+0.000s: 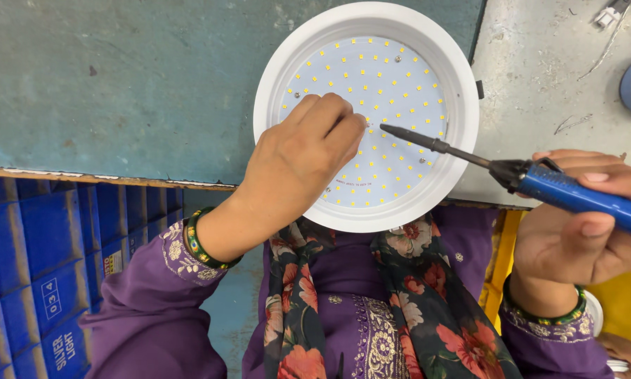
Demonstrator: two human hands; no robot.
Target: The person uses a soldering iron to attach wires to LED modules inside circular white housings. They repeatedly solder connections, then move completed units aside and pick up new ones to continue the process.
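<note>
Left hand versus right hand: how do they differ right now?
The left hand rests fingertips-down on the round white LED panel; the right hand stays off the panel, beside it. The left hand holds no tool I can see; the right hand grips a blue-handled soldering iron, its tip over the panel. Both wrists show green bangles and purple sleeves.

A blue plastic crate (pixel 41 267) sits below the worn bench (pixel 119 84).

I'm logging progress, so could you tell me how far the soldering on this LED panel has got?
Done: the LED board sits in its white housing, with screws showing on it. In hand: the left hand pinches something at the board's centre, and the right hand holds a blue soldering iron with its tip just beside those fingers. Left: no finished joint is visible; the spot is hidden.
</note>
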